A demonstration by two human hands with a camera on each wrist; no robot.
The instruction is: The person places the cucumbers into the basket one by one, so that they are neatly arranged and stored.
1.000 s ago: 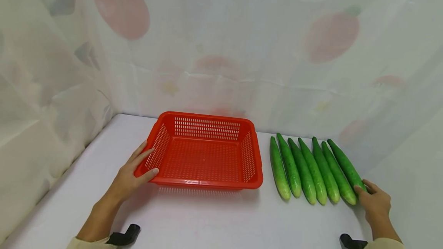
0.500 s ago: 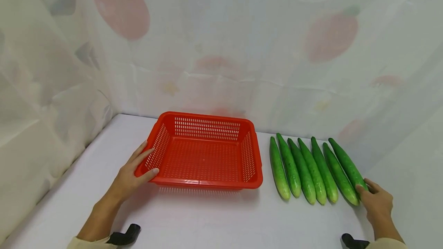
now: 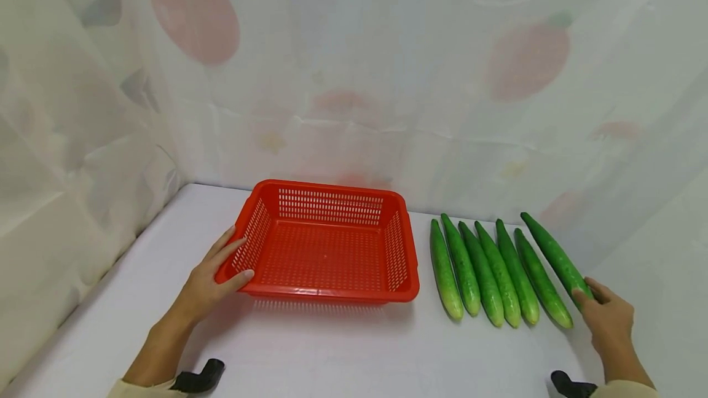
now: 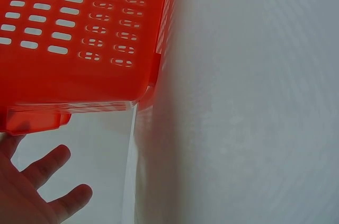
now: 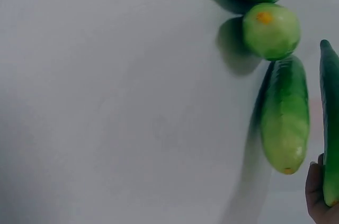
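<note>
A red plastic basket [image 3: 332, 293] with slotted walls stands on the white table. My left hand [image 3: 204, 284] rests on its left rim, fingers spread; the left wrist view shows these fingers [image 4: 47, 166] mostly straight beside the basket's wall [image 4: 79, 83]. With thumb and fingers, my right hand [image 3: 608, 315] grips the near end of a long green cucumber [image 3: 553, 255]. That cucumber slants away from the hand, its thin dark end pointing to the back. In the right wrist view the held cucumber [image 5: 331, 123] is at the right edge, largely cut off.
Several more cucumbers [image 3: 487, 281] lie side by side on the table [image 3: 343, 355], between the basket and the right hand. A pale curtain [image 3: 354, 134] with fruit prints hangs behind the table and on the left. Black wrist fittings [image 3: 200, 376] show near both sleeves.
My right hand has moved slightly right and away with the cucumber, which now stands apart from its neighbour. That neighbour shifted slightly right earlier. The left hand and basket have stayed put.
</note>
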